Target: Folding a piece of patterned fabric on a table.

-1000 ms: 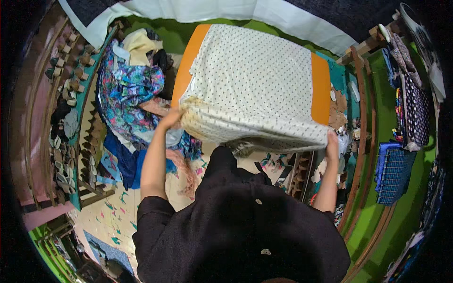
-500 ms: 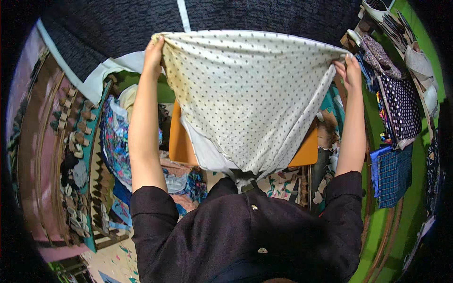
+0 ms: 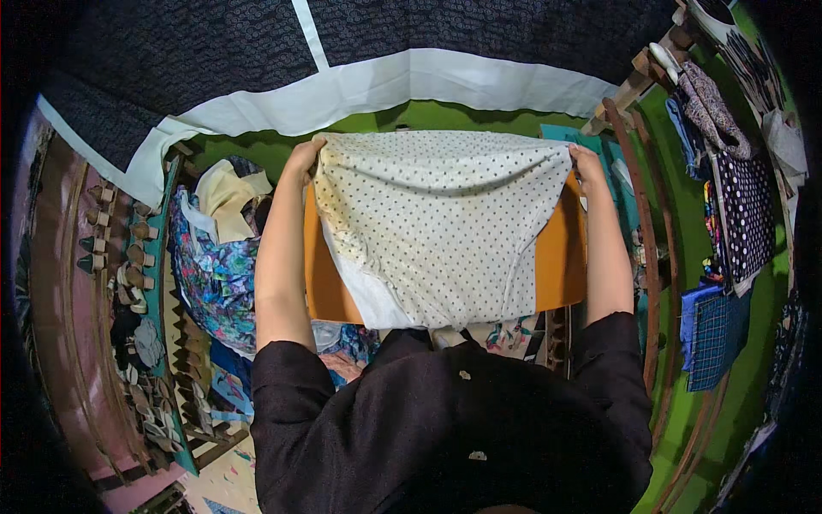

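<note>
A white cloth with small dark dots (image 3: 437, 223) is stretched between my two hands. My left hand (image 3: 304, 159) grips its upper left corner, beside a yellowish stain along that side. At the upper right corner my right hand (image 3: 586, 163) pinches the fabric. The upper edge sags a little in a fold between them. Beneath the cloth lies an orange board (image 3: 561, 248), showing at both sides. A plain white part of the fabric (image 3: 370, 291) hangs out at the lower left.
A heap of blue floral cloth (image 3: 218, 265) lies at left, with a cream cloth (image 3: 229, 195) on top. Racks holding shoes (image 3: 141, 343) stand farther left. Folded fabrics, including a polka-dot one (image 3: 745, 218), hang at right by wooden rails (image 3: 638, 240). Dark curtain (image 3: 488, 34) hangs beyond.
Both hands have come down and closer together, bringing the dotted cloth lower over the orange board. The cloth's upper edge has gone from taut to sagging.
</note>
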Tool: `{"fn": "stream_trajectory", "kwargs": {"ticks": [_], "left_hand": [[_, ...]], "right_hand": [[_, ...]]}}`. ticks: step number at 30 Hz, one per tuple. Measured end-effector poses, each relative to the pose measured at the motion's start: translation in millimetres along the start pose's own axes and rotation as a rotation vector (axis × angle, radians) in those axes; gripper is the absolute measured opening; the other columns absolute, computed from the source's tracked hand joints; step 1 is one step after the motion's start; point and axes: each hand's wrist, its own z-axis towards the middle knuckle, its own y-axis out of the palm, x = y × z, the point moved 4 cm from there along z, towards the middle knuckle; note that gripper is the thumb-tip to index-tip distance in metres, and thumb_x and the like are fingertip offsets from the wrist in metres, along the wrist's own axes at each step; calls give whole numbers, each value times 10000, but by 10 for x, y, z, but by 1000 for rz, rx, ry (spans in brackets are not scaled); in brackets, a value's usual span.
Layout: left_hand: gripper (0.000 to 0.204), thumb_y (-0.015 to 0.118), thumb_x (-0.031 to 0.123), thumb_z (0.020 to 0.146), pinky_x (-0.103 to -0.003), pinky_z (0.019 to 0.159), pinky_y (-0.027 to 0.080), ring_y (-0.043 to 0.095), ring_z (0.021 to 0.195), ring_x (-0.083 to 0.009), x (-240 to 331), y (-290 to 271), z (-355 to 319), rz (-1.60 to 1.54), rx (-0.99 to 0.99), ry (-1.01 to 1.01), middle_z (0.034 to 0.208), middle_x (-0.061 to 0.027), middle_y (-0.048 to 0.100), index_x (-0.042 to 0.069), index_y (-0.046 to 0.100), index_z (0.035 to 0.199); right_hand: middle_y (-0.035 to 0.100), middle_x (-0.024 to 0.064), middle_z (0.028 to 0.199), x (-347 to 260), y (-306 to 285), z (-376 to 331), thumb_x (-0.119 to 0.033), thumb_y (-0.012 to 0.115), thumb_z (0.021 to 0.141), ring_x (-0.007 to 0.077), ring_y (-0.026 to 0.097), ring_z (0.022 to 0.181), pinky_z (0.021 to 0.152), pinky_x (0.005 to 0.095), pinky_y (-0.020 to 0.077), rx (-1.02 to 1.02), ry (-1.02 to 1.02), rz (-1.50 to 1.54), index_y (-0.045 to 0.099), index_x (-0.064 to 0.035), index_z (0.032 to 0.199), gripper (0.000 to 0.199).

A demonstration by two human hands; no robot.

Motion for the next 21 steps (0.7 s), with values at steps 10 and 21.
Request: {"fn": "stream_trajectory", "kwargs": {"ticks": [10,21], "left_hand": [[352,542,196,796,-354,682,502,588,822,-228,-581,-423,-1126,-304,-229,77,962,-130,568,-34,480,1056],[386,599,222,758,-301,539,446,566,621,-184,-2017,-507,-1373,567,74,-127,821,-133,592,-41,500,1023]], "right_hand": [[578,84,962,447,-383,-1357,-187,443,863,173,561,854,735,300,439,-111,-71,375,522,3,1031,266],[542,34,722,2002,-350,-1509,-97,454,819,120,493,597,554,270,394,-66,160,23,534,-23,782,115]]}}
